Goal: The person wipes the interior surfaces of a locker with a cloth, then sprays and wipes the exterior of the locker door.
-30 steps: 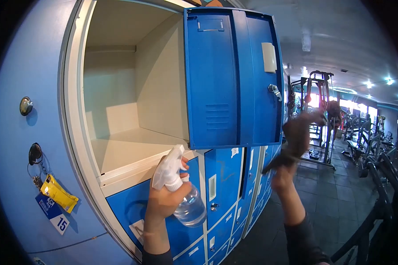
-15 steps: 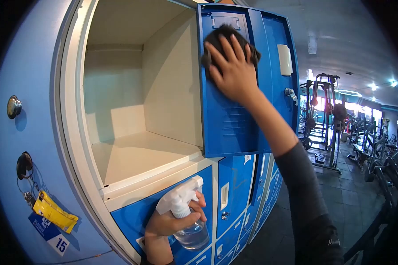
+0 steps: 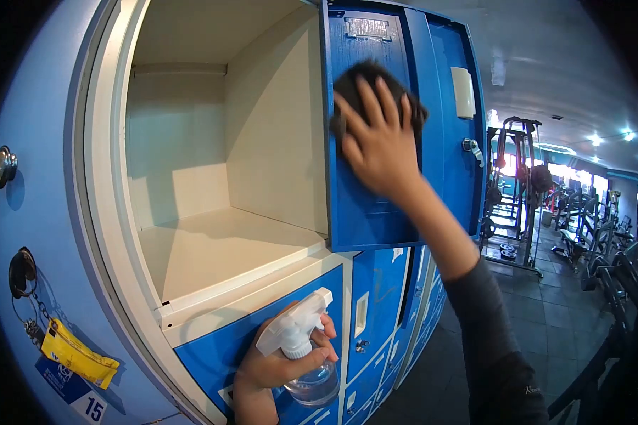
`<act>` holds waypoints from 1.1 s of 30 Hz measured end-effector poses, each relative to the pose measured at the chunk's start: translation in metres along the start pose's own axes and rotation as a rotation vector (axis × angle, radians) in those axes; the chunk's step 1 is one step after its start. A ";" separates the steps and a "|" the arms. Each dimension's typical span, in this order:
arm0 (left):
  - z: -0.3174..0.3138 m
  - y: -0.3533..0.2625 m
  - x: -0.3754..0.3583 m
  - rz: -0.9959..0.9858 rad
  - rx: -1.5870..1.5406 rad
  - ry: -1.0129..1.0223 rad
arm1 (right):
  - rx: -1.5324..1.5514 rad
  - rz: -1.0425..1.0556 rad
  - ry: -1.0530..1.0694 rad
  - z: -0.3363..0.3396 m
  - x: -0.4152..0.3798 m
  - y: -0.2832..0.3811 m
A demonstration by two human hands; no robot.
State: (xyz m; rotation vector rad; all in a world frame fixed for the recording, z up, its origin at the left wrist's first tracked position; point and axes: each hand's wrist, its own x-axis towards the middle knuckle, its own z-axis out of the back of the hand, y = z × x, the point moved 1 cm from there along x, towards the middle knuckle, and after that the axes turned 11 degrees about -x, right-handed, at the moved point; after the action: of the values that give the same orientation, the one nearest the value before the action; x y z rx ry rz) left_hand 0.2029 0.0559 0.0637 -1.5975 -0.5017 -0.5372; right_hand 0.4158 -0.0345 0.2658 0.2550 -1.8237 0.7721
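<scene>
My right hand (image 3: 384, 145) lies with fingers spread over a dark cloth (image 3: 368, 78), pressing it against the inner face of the open blue locker door (image 3: 443, 142). Wet streaks show on the door above the cloth. In my left hand (image 3: 276, 365) is a clear spray bottle (image 3: 312, 386) with a white trigger head, held upright below the open compartment. My fingers wrap round its neck and trigger. The cream-coloured locker compartment (image 3: 191, 191) beside the door holds nothing that I can see.
On the left, a light blue door (image 3: 42, 106) carries a round knob (image 3: 6, 166) and a lock with keys, a yellow packet (image 3: 78, 354) and a tag marked 15. More blue lockers (image 3: 376, 297) stand below. Gym machines (image 3: 514, 191) fill the right background.
My right hand and the cloth have moved down the door, uncovering wet streaks near its top. The spray bottle stays in my left hand, slightly lower in view.
</scene>
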 end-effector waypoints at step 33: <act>-0.001 0.003 -0.002 0.002 0.044 -0.010 | 0.026 -0.249 -0.079 0.003 -0.010 0.014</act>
State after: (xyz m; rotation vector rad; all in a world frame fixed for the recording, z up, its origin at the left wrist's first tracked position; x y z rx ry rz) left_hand 0.2029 0.0550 0.0599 -1.5596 -0.5154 -0.5138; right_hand 0.4100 -0.0278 0.2504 0.5261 -1.8141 0.6184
